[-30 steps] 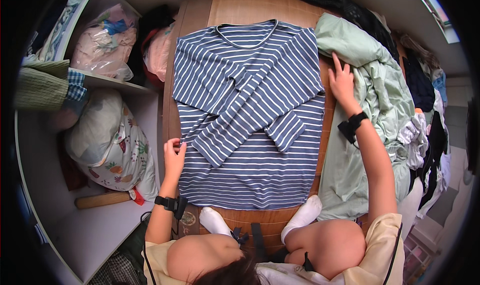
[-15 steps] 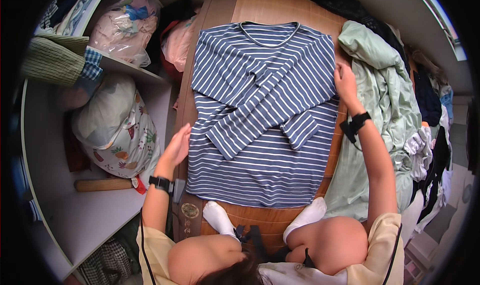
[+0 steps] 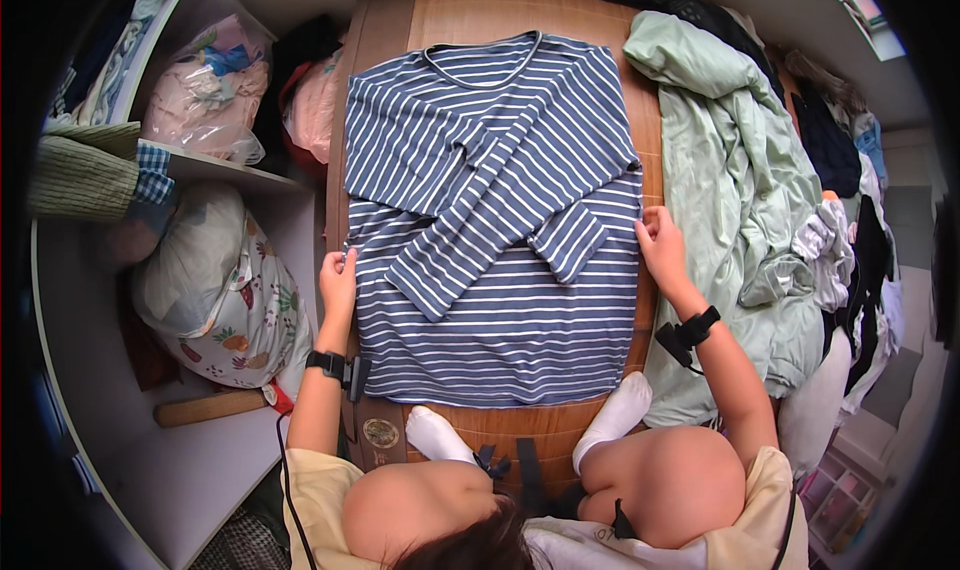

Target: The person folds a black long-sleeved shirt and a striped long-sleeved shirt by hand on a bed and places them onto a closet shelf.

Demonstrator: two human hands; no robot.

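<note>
A blue-and-white striped long-sleeved shirt [image 3: 470,360] lies flat on a brown woven mat, its neckline at the far end and its hem near my feet. Both sleeves are folded in across the front; one crosses diagonally over the body, and a cuff end pokes out to the right. My left hand [image 3: 338,282] is at the shirt's left side edge, thumb and fingers pinched together on the cloth. Opposite it, my right hand [image 3: 662,248] has its fingers curled at the right side edge, just below the folded sleeve.
A pale green crumpled cloth [image 3: 730,190] lies along the right, with more clothes heaped beyond it. Open shelving [image 3: 180,460] on the left holds a bulging printed bag [image 3: 240,320] and a clear plastic bag [image 3: 210,95] of clothes. My feet in white socks [image 3: 437,433] rest near the hem.
My right hand has slid nearer to me along the shirt's right edge. The left hand's extended fingers have closed at the left edge. The whole view has shifted slightly.
</note>
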